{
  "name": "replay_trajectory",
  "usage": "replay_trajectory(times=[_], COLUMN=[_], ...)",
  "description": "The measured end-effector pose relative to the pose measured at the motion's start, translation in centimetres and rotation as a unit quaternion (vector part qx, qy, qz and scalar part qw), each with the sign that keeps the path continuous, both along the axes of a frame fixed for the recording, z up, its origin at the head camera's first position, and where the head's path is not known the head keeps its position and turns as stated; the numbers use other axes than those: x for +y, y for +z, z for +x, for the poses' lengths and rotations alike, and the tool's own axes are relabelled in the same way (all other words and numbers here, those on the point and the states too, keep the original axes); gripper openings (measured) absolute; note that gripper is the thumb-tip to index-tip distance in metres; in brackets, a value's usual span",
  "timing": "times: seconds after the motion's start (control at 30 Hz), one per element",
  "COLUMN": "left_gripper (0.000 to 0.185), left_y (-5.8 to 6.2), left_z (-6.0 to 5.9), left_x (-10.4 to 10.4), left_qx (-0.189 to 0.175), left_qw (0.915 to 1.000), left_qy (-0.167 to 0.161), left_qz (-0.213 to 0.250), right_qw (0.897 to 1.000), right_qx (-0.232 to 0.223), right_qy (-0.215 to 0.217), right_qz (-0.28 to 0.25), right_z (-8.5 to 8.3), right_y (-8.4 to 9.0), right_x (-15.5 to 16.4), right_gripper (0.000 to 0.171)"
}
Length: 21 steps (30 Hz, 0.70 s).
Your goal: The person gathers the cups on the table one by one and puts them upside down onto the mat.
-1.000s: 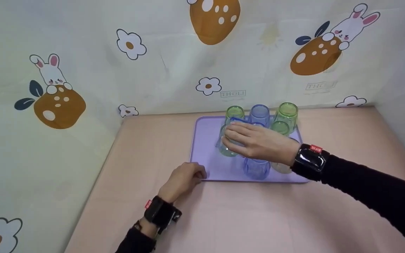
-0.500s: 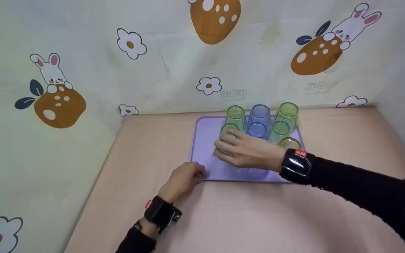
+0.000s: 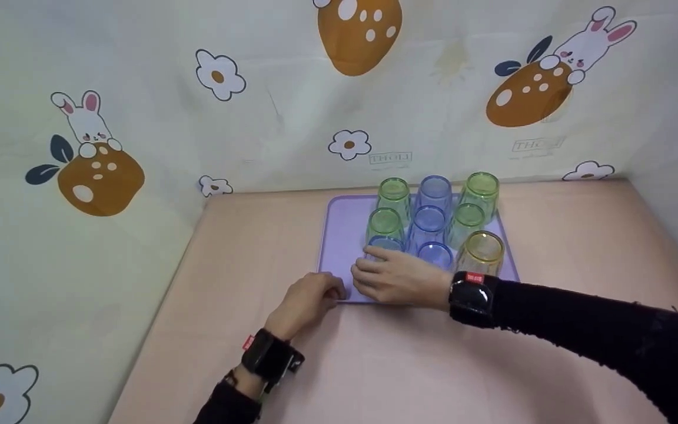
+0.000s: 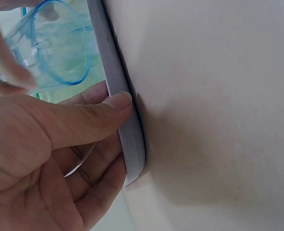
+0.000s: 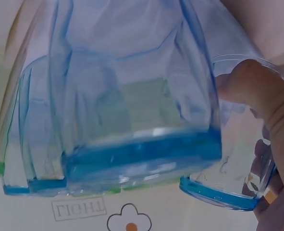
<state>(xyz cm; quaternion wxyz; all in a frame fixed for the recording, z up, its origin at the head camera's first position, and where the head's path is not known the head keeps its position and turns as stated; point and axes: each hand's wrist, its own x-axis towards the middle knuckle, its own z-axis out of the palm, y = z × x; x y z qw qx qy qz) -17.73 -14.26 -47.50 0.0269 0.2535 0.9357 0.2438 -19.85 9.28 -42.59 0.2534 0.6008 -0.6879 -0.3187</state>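
A purple tray (image 3: 339, 235) lies on the pink table and carries several upside-down plastic cups in rows: green (image 3: 394, 189), blue (image 3: 435, 188), green (image 3: 481, 185) at the back, a yellow cup (image 3: 480, 250) at the front right. My right hand (image 3: 377, 268) grips a blue cup (image 3: 381, 242) at the tray's front left, beside another blue cup (image 3: 435, 254). The right wrist view is filled by blue cups (image 5: 132, 120), with one finger (image 5: 257, 96) at the right. My left hand (image 3: 330, 291) pinches the tray's front left corner; its thumb (image 4: 84, 120) presses the tray rim (image 4: 127, 139).
Walls covered in a patterned sheet (image 3: 227, 118) close the table in at the back, left and right. Bare pink tabletop (image 3: 433, 365) stretches in front of the tray and to its left.
My right hand has carried the blue cup from over the middle of the tray toward me and down to the front left spot. The left hand has stayed on the tray corner.
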Motion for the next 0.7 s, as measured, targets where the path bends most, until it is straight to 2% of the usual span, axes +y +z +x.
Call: replay_trajectory(times=[0.3, 0.7], left_gripper=[0.018, 0.019], left_y=[0.0, -0.1], left_z=[0.0, 0.1], left_x=[0.1, -0.1], left_qx=[-0.007, 0.009], left_qw=[1.0, 0.9999], left_qy=[0.0, -0.011], left_qz=[0.002, 0.002], right_qw=[0.998, 0.995], right_qx=[0.024, 0.016], right_qy=[-0.048, -0.087], right_qz=[0.046, 0.04], right_z=[0.6, 0.5], right_y=[-1.5, -2.4], right_x=[-0.4, -1.1], right_gripper=[0.032, 0.028])
